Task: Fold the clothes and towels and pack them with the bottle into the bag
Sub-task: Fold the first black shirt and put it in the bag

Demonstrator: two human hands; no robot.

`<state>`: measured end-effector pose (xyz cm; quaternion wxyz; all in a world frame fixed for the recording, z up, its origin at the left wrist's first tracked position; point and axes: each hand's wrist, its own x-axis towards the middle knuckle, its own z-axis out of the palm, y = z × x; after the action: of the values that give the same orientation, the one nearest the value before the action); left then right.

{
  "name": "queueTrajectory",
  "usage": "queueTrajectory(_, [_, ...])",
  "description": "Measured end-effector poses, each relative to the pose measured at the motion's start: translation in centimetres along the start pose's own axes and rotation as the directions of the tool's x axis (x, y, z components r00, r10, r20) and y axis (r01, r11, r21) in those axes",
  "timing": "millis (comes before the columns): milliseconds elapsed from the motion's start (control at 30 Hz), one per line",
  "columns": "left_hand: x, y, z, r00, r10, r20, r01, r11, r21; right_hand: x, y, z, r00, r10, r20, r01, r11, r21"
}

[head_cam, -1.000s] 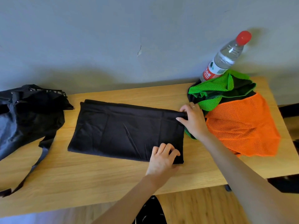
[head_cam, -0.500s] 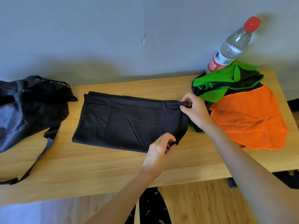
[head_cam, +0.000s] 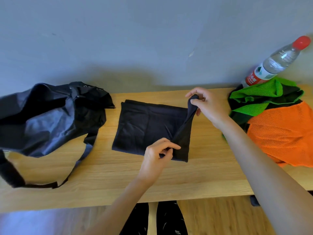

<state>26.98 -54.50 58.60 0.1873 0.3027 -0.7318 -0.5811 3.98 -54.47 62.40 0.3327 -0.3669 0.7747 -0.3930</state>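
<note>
Both bare forearms reach forward from the lower edge. The left hand (head_cam: 156, 154) sits nearer the body, thumb and curled fingers pinching the cloth (head_cam: 145, 126). The right hand (head_cam: 205, 106) is farther out and raised, fingertips pinching a lifted corner.

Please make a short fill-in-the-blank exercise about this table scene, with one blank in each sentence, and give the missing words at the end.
1. Both hands pinch the right edge of the folded ____ cloth.
2. The clear plastic bottle has a ____ cap.
3. The dark fabric bag lies to the ____ of the folded cloth.
4. The orange mesh garment lies on the light wooden ____.

Missing words: black; red; left; table
</note>
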Motion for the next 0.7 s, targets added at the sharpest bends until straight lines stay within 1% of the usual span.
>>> queueTrajectory(100, [-0.6, -0.2, -4.1, 0.999, -0.051, 0.009, 0.051, 0.998, -0.045, 1.0, -2.4, 2.8, 0.999, -0.019, 0.028, 0.019, 1.000, 0.013])
queueTrajectory(200, [-1.4, -0.9, -7.9, 0.993, -0.121, -0.003, 0.120, 0.991, -0.055, 1.7, -4.6, 6.0, 0.998, -0.016, 0.057, 0.015, 1.000, 0.021])
queueTrajectory(367, [-3.3, -3.2, -12.8, 0.977, -0.202, -0.069, 0.202, 0.979, -0.015, 3.1, -7.1, 11.9, 0.992, -0.018, 0.124, 0.026, 0.998, -0.057])
queueTrajectory(467, [-4.1, -4.9, -14.4, 0.954, -0.288, -0.085, 0.288, 0.957, -0.003, 4.2, -7.4, 15.4, 0.990, -0.011, 0.144, 0.027, 0.994, -0.108])
queueTrajectory(567, [-4.2, -6.8, -15.1, 0.917, -0.392, -0.076, 0.393, 0.920, -0.004, 5.0, -6.8, 18.3, 0.989, 0.040, 0.143, -0.024, 0.993, -0.113])
queueTrajectory(633, [-4.2, -7.9, -15.2, 0.910, -0.408, -0.070, 0.411, 0.911, 0.027, 5.4, -6.2, 19.7, 0.987, 0.087, 0.135, -0.076, 0.994, -0.081])
queueTrajectory(700, [-4.3, -8.6, -15.4, 0.915, -0.397, -0.073, 0.402, 0.914, 0.062, 5.5, -5.6, 20.5, 0.987, 0.100, 0.123, -0.095, 0.994, -0.050])
